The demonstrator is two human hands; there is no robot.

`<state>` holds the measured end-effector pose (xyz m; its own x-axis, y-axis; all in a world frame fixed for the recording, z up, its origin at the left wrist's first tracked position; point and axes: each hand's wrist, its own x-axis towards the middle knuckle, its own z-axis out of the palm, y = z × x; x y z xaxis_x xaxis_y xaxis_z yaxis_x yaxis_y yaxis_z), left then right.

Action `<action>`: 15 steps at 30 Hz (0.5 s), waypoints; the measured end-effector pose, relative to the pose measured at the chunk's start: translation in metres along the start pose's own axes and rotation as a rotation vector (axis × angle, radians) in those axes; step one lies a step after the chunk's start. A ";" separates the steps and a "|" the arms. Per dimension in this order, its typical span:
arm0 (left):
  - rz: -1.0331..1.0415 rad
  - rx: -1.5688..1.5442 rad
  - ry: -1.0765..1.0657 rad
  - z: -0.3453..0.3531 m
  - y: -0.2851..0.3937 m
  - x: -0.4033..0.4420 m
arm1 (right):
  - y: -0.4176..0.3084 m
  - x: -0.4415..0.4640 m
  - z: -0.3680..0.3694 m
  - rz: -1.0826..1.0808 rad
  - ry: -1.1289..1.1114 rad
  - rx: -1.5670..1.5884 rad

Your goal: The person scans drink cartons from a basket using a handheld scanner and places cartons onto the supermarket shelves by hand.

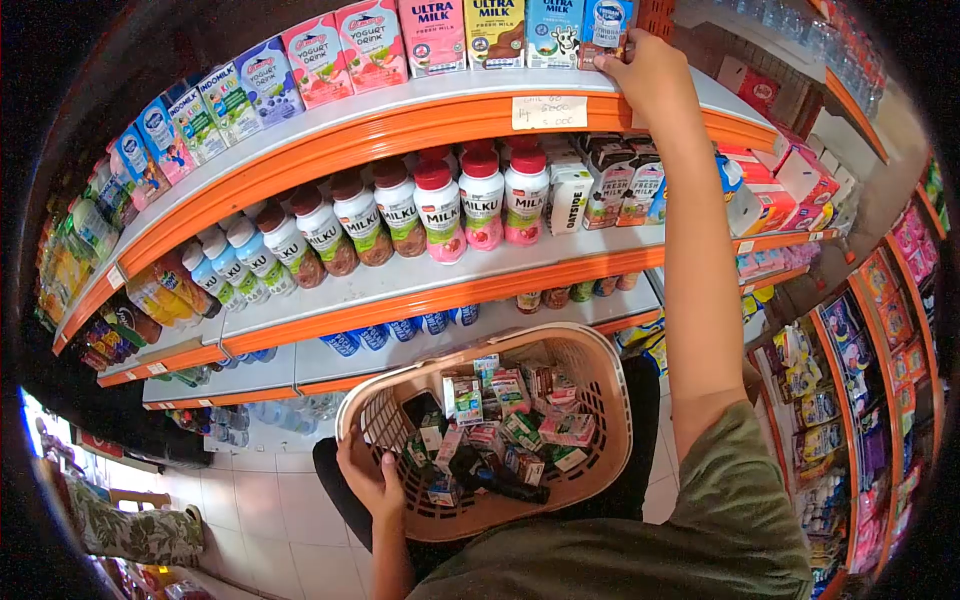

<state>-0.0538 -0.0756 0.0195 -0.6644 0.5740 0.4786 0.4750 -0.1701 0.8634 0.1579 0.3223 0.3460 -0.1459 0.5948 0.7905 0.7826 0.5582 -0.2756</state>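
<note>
My right hand (648, 80) is stretched up to the right end of the top shelf (380, 128). Its thumb and fingers close on a small blue milk carton (607, 22) that stands beside a light blue Ultra Milk carton (554, 32). With my left hand (372, 478) I grip the left side of a beige plastic basket (622, 400), fingers around the rim. The basket rests at my lap and holds many small drink cartons (520, 430), lying at mixed angles. A dark bottle-shaped item (500, 475) and a flat black object (420, 407) are in it too.
Below the top shelf, Milku bottles (400, 210) line the middle shelf, with blue cans (400, 328) lower down. Yogurt drink cartons (320, 60) stand left of the milk. A paper price tag (549, 112) hangs on the orange edge. Another person's patterned clothing (140, 520) shows at lower left.
</note>
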 end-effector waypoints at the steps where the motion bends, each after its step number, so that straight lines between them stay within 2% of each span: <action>1: -0.007 0.005 -0.001 0.001 0.000 0.002 | 0.002 0.002 0.000 0.002 -0.008 0.002; 4: 0.010 -0.034 0.021 0.000 -0.016 -0.003 | 0.023 0.015 0.012 -0.126 0.065 -0.177; 5: -0.033 -0.032 0.000 0.002 0.003 0.002 | -0.029 -0.007 -0.019 0.181 -0.003 -0.012; 6: -0.079 0.031 0.021 0.002 0.007 0.001 | -0.024 -0.006 -0.013 -0.053 0.098 -0.152; 7: -0.003 0.055 0.038 0.000 -0.003 0.001 | -0.021 -0.006 -0.013 -0.026 0.067 -0.156; 8: -0.032 0.098 0.053 -0.003 -0.005 -0.001 | -0.014 -0.002 -0.013 -0.094 0.053 -0.178; 9: 0.031 0.040 0.079 -0.001 -0.006 -0.001 | -0.032 -0.009 -0.028 0.068 -0.155 -0.095; 11: 0.034 0.108 0.055 -0.006 0.003 0.001 | -0.014 0.018 -0.023 -0.027 -0.413 -0.228; 12: 0.023 0.044 0.040 -0.008 0.000 0.002 | -0.013 -0.011 -0.017 -0.261 0.131 -0.004; 14: 0.009 0.013 0.038 -0.009 0.014 0.004 | -0.023 -0.049 -0.012 -0.509 0.476 0.082; 15: 0.005 0.016 0.054 -0.010 0.015 0.004 | -0.028 -0.075 -0.012 -0.519 0.474 0.095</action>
<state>-0.0553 -0.0844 0.0354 -0.6919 0.5291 0.4913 0.4871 -0.1601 0.8585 0.1541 0.2552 0.3008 -0.1897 -0.0652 0.9797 0.6237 0.7626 0.1716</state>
